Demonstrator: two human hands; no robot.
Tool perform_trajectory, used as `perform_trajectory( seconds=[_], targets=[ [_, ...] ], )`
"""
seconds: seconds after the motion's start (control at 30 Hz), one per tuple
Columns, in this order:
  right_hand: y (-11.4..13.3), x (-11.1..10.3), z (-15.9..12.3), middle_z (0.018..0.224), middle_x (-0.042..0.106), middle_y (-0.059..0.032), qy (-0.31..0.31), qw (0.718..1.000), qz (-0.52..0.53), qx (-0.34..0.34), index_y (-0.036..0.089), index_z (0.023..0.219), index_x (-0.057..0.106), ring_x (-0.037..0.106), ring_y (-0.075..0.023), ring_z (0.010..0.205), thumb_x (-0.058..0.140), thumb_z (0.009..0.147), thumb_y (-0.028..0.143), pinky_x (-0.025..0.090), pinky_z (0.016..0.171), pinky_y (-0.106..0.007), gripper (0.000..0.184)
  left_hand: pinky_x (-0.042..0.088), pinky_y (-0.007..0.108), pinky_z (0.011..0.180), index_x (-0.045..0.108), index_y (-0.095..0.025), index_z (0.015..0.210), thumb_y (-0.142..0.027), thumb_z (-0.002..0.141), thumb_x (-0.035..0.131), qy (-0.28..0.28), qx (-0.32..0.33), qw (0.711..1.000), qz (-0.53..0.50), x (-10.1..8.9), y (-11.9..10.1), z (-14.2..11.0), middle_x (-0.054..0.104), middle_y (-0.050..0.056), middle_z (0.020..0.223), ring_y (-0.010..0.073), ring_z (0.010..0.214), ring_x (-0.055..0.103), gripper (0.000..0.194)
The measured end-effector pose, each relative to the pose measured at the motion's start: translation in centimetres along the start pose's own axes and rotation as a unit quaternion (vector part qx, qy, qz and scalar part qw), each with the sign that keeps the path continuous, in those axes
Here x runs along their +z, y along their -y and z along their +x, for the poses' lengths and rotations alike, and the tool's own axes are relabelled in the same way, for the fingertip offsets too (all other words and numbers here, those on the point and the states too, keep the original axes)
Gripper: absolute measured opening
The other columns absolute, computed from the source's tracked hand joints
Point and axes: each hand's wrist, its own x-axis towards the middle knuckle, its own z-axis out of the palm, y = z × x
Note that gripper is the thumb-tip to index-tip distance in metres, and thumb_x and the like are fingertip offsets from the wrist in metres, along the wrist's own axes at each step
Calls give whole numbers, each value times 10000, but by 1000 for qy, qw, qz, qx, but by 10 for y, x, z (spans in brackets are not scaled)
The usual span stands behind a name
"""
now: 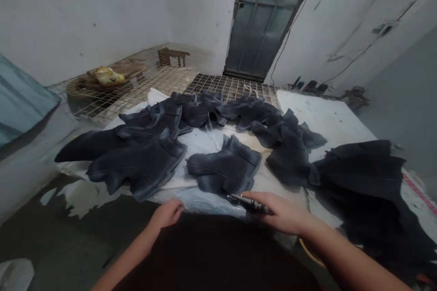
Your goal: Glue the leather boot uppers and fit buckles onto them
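Note:
My right hand (278,211) is wrapped around a slim dark tool (254,203) with a small metal tip, pointing left; its exact kind does not show. Just beyond the tip lies a dark, stitched piece shaped like a boot upper (223,166), flat on the table's near edge. My left hand (168,213) hovers by the same edge, fingers curled in, with nothing visible in them. Closest to it is another dark upper (138,163), apart from the fingers. Several more such uppers (201,111) form an arc around the white table covering (201,141).
To the right, a heap of dark pieces (362,168) hangs over the table edge. A yellow hose (312,253) curves below my right forearm. Behind the table lies a wire grid (232,85) with a yellow bundle (105,76) and a small wooden stool (173,57).

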Motion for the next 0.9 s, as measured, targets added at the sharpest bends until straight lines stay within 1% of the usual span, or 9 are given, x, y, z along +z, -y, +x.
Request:
perform_trajectory(
  seconds=[0.1,0.2,0.3,0.43,0.53,0.67,0.77,0.83,0.9],
  targets=[
    [-23,10,-23,1300,510,-70,-96,990,86,49,214,1243,508,461,-273,1188,531,702,237,327,1016,-440,542,435,352,837,598,-175,928,-201,781,503,39,92,995,19,-4,-30,48,624,87,977,223,943,560,177],
    [-40,24,-45,1306,503,-71,-213,960,160,87,224,1246,506,441,-287,1205,532,738,356,316,1020,-457,526,365,392,931,581,-183,1017,-162,696,599,80,173,981,20,0,-69,94,545,107,1181,266,1107,470,323],
    [-46,34,-59,1284,523,-86,-276,938,189,90,222,1244,507,454,-292,1192,530,749,435,331,1009,-450,540,349,377,948,619,-193,915,-90,649,623,123,208,970,16,7,-98,130,545,80,1194,259,1126,463,285],
    [-44,39,-65,1282,523,-95,-318,926,181,95,220,1236,509,470,-285,1178,529,764,414,329,1014,-448,511,431,377,838,609,-142,802,-138,751,572,155,164,974,10,4,-111,174,619,77,943,213,935,564,63],
    [-45,41,-64,1310,497,-87,-341,917,175,107,226,1225,517,430,-276,1218,544,760,366,304,1032,-444,487,489,323,693,578,-114,890,-264,852,506,191,117,975,-11,-10,-109,208,606,36,843,147,759,584,170],
    [-52,45,-62,1302,504,-99,-351,913,183,98,221,1234,510,443,-283,1206,544,763,371,309,1022,-462,495,496,263,596,581,-105,845,-309,851,523,247,89,964,-37,-22,-104,235,591,5,760,108,649,569,212],
    [-58,48,-60,1302,502,-107,-359,908,188,104,219,1234,510,444,-287,1205,551,764,390,307,1022,-469,502,499,264,597,582,-107,860,-314,845,532,218,66,972,-49,-23,-104,243,592,8,779,112,657,571,213],
    [-60,48,-57,1296,510,-104,-363,906,186,110,226,1234,512,456,-285,1194,554,766,388,319,1016,-468,497,503,281,626,578,-112,899,-328,852,517,152,51,985,-61,-31,-103,249,594,19,825,125,696,576,230],
    [-60,46,-55,1290,517,-100,-363,907,180,112,228,1235,513,461,-284,1190,552,767,379,327,1012,-465,493,501,310,675,570,-115,948,-346,863,493,63,50,994,-80,-54,-100,258,590,31,888,148,761,580,258]
  ],
)
